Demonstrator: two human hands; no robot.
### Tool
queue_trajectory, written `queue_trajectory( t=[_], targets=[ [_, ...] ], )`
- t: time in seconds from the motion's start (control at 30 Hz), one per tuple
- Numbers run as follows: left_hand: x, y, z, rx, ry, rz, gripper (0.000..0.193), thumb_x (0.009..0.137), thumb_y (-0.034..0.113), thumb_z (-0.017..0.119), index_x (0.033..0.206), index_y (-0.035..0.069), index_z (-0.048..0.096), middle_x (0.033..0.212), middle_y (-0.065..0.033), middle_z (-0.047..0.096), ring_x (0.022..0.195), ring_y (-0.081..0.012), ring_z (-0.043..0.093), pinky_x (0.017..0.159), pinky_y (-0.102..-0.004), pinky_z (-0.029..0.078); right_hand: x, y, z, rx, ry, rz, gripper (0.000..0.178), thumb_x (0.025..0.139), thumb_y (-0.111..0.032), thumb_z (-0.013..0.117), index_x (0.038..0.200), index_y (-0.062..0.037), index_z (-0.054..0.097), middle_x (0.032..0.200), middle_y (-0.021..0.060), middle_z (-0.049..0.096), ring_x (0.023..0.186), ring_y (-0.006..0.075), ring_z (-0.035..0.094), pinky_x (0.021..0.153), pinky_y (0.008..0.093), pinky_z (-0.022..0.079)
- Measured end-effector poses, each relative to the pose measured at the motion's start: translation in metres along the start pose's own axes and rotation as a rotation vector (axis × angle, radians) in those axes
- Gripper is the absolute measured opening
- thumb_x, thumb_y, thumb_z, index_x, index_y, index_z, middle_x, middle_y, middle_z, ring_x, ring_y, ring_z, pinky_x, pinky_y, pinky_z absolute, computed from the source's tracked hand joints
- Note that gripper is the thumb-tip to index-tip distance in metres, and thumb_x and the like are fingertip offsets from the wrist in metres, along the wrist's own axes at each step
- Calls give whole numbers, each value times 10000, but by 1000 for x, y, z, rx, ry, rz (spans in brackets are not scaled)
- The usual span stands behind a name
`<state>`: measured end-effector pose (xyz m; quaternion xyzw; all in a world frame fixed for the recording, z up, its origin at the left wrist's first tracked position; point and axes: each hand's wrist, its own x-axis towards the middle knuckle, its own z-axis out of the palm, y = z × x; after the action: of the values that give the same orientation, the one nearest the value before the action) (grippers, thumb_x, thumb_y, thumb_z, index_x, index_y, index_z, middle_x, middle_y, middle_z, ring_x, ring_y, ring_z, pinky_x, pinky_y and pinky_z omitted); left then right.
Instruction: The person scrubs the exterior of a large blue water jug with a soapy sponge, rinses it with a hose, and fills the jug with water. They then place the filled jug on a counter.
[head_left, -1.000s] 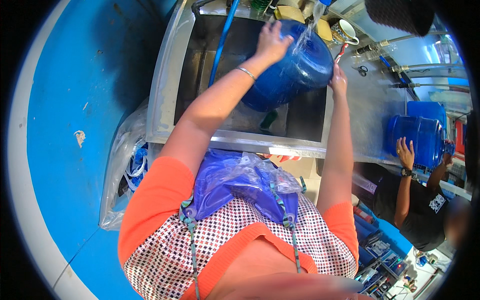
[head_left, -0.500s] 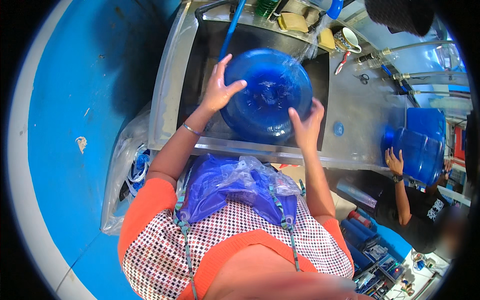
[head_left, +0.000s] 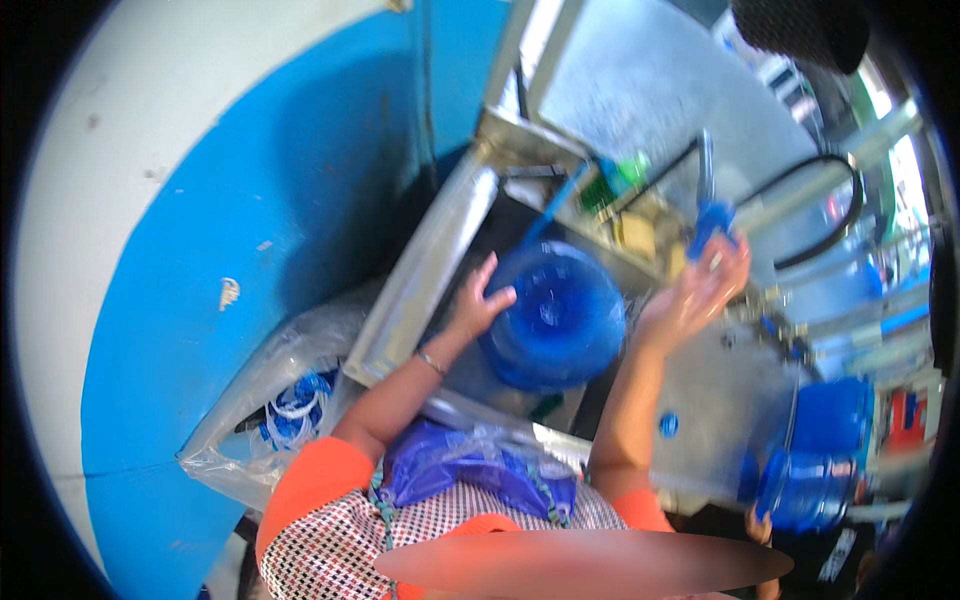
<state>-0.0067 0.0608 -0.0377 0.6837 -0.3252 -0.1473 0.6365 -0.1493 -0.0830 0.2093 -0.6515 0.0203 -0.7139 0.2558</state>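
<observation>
A big round blue water jug point(head_left: 555, 315) sits in the dark metal sink, its ringed end facing up and wet. My left hand point(head_left: 480, 305) lies against the jug's left side, thumb and fingers spread. Raised to the right of the jug, my right hand point(head_left: 700, 285) is at the blue handle point(head_left: 710, 222) of a tap with a grey pipe. Its fingers are bent over that handle, though motion blurs them. No stream of water shows under the tap.
Sponges point(head_left: 635, 235) and a green bottle point(head_left: 625, 175) stand on the back ledge. A small blue cap point(head_left: 668, 424) lies on the metal counter. At right, a person's hand point(head_left: 758, 525) touches another blue jug point(head_left: 810, 490). A clear plastic bag point(head_left: 235, 440) hangs at left.
My right hand has left the jug's right side and gone up to the tap handle. The stream seen before is no longer visible. My left hand stays on the jug; the view has turned.
</observation>
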Motion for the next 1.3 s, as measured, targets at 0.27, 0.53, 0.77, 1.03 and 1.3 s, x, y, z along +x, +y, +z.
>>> queue_trajectory(
  t=[0.27, 0.53, 0.77, 1.03, 1.3],
  targets=[
    [-2, -26, -51, 131, -74, 7, 786, 815, 442, 699, 1453, 109, 383, 1324, -222, 529, 1212, -372, 503, 1049, -442, 361, -19, -33, 141, -233, -544, -202, 437, 772, -141, 649, 1204, -88, 605, 1471, 252, 307, 1401, 445, 248, 1104, 550, 240],
    [-8, -26, -58, 203, -78, -13, 779, 825, 448, 680, 1453, 117, 361, 1342, -230, 502, 1207, -387, 493, 1040, -463, 348, 109, 69, 360, -66, -706, 241, 572, 790, -300, 703, 1296, -94, 532, 1218, 239, 574, 1139, 352, 563, 956, 412, 448],
    [-1, -19, -54, 155, -117, 1, 781, 835, 467, 664, 1455, 106, 356, 1328, -238, 504, 1214, -395, 483, 1043, -465, 348, 222, 80, 430, -227, -314, -152, 410, 864, -378, 635, 1141, -76, 639, 873, 104, 681, 736, 190, 633, 640, 344, 505],
    [0, -10, -47, 105, -121, 35, 809, 829, 512, 650, 1458, 103, 346, 1366, -232, 487, 1215, -429, 470, 1056, -499, 314, 202, 29, 394, -360, -585, -271, 373, 886, -378, 606, 1076, -63, 668, 841, 133, 685, 717, 229, 652, 650, 379, 515],
    [2, -9, -36, 89, -125, 1, 891, 809, 515, 683, 1432, -23, 341, 1364, -293, 458, 1274, -397, 445, 1088, -441, 329, 138, -4, 235, -479, -1010, -391, 365, 908, -379, 576, 1010, -50, 698, 808, 162, 689, 697, 268, 672, 659, 414, 526]
  ],
)
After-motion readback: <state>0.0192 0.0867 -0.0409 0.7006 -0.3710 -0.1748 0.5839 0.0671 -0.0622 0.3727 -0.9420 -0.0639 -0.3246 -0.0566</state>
